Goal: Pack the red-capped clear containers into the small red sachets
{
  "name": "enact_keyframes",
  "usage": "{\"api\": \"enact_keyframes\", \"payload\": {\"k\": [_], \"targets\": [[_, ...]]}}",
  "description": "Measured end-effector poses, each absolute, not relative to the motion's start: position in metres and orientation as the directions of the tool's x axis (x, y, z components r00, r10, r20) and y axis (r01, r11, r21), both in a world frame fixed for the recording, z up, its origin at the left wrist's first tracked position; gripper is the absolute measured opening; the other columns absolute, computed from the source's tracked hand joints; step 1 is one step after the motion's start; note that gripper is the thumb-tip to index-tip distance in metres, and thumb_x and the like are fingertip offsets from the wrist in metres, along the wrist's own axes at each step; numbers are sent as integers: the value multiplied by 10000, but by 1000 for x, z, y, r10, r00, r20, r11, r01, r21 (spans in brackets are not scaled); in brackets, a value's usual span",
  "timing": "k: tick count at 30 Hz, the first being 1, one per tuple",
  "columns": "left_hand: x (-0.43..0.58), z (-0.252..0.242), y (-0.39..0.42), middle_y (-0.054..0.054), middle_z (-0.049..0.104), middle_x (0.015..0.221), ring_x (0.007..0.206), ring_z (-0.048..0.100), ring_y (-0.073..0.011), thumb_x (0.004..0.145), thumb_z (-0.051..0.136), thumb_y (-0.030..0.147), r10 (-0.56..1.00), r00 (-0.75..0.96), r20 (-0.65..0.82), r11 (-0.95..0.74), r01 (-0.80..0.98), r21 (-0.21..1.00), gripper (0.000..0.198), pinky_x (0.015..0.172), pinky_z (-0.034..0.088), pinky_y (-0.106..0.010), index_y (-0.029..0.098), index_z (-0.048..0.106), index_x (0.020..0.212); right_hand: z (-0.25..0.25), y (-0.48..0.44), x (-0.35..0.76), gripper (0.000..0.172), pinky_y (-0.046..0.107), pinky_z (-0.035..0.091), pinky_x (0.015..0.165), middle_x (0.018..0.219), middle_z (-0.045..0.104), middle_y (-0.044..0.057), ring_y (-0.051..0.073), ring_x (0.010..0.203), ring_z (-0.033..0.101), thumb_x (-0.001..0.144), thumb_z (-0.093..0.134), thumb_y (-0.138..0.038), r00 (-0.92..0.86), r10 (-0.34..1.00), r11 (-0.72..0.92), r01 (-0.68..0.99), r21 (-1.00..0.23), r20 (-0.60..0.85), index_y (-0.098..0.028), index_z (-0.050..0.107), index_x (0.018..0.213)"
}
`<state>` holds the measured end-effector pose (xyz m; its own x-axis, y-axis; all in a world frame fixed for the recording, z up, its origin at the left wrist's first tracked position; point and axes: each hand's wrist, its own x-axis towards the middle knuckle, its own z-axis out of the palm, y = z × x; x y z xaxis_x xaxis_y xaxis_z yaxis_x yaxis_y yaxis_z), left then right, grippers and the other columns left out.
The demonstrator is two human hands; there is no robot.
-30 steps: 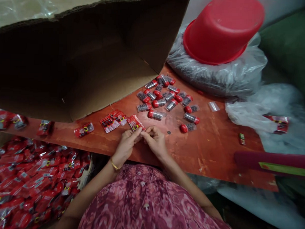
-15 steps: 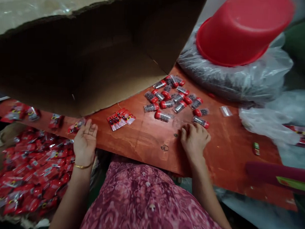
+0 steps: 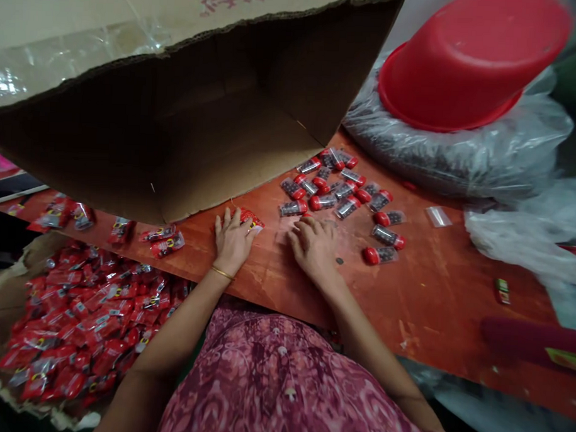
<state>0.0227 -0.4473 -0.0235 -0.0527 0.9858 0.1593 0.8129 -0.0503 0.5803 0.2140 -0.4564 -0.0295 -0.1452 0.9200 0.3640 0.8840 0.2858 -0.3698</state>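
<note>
Two bare hands lie on the red-stained wooden worktop [image 3: 436,297] in the head view, neither grip pinching anything. The left hand [image 3: 233,244] is spread, its fingers touching a red foil packet [image 3: 250,220] at its 1 o'clock, while the right hand [image 3: 314,248] curves loosely just below a scatter of red-capped clear tubes [image 3: 294,208] at its 12 o'clock. A heap of red packets [image 3: 90,322] lies at 8 o'clock; lifting anything would seem to call for closing the fingers first.
</note>
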Motion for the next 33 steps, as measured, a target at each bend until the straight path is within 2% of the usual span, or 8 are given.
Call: {"api": "enact_keyframes", "payload": {"k": [5,8,13,17,21,23,26,33], "targets": [[25,-36,-446,-96,559,1287,1324,320,-341,819,515,300,990,-1,144,-74,855,514,241,1074,121,-598,264,717,946,-31,-463,247,266,435,340,872,1080,637,131,277,1007,511,868,471,-337,2,926,162,901,-403,377,-160,640,972],[29,-31,-455,-93,550,1298,1314,338,-339,829,498,338,985,-29,172,-73,828,556,267,1071,138,-591,268,710,976,-26,-468,238,262,429,358,894,1056,648,125,260,999,534,874,455,-336,-2,928,224,803,-553,373,-168,639,956],[47,-6,-468,-107,527,1320,1305,363,-316,850,464,377,980,-18,198,-115,761,639,322,1081,167,-539,245,689,1040,-23,-468,191,317,331,461,737,911,661,74,195,810,589,816,519,-449,-18,993,120,278,-953,119,-182,610,962],[57,6,-475,-92,520,1332,1305,372,-279,788,572,379,980,-77,184,-104,591,800,365,1097,190,-462,237,641,1116,-23,-465,178,300,274,446,651,706,613,4,143,653,536,782,532,-481,17,1000,10,-50,-999,9,-191,601,747],[64,5,-478,-116,684,1053,1053,591,-265,712,627,499,981,-82,-175,187,171,967,410,918,425,-369,174,686,954,-20,-470,190,337,242,372,539,567,492,-27,114,545,428,776,531,-484,126,991,52,-12,-999,50,-195,529,604],[72,4,-479,-99,716,835,846,652,-228,672,642,543,931,43,-363,365,-65,929,416,768,480,-320,146,690,786,-20,-475,197,365,237,326,493,530,423,-35,108,516,376,788,511,-489,171,983,54,47,-997,61,-203,470,565],[86,4,-481,-61,705,733,715,648,-169,563,750,485,885,99,-454,460,-334,823,395,680,478,-262,133,665,720,-22,-481,200,383,241,308,482,525,387,-34,111,512,358,820,463,-484,211,973,66,134,-989,93,-212,416,554],[99,9,-475,-15,684,672,621,623,-114,521,802,367,833,129,-538,539,-411,736,342,608,481,-217,129,648,713,-20,-493,214,311,267,426,610,650,543,4,142,630,511,887,386,-393,119,978,139,249,-958,173,-211,518,672]]}}
